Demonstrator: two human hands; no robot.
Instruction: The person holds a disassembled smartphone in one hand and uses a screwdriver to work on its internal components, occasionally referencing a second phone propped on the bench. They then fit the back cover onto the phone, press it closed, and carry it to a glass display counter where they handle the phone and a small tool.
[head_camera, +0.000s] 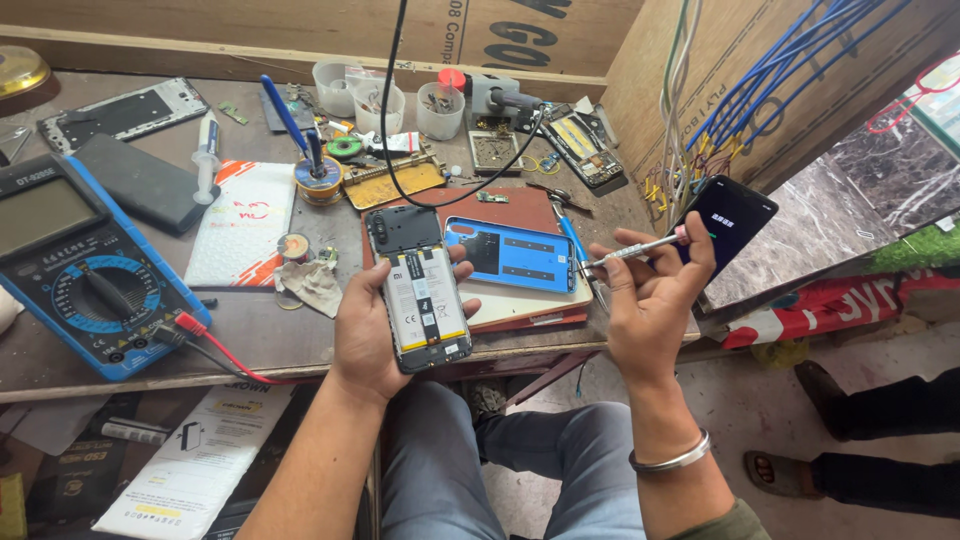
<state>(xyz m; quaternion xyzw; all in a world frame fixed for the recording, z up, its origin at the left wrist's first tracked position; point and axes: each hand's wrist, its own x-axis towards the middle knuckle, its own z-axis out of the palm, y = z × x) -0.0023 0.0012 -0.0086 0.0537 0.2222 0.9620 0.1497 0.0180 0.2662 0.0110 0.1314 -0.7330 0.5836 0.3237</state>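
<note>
My left hand (368, 330) grips an opened phone (419, 290) with its back cover off, battery and black upper board showing. My right hand (650, 295) holds a slim metal screwdriver (630, 250) with a pink end, its tip pointing left, a short way right of the phone. Between the hands, a blue phone back cover (510, 253) lies inside up on a brown mat (520, 305) at the bench's front edge.
A blue multimeter (75, 265) with red and black leads sits at the left. Cups of parts (440, 110), a solder reel (318, 180), a syringe and phone frames crowd the back. A lit phone (728, 218) leans at right. Another person's feet (800, 420) are at lower right.
</note>
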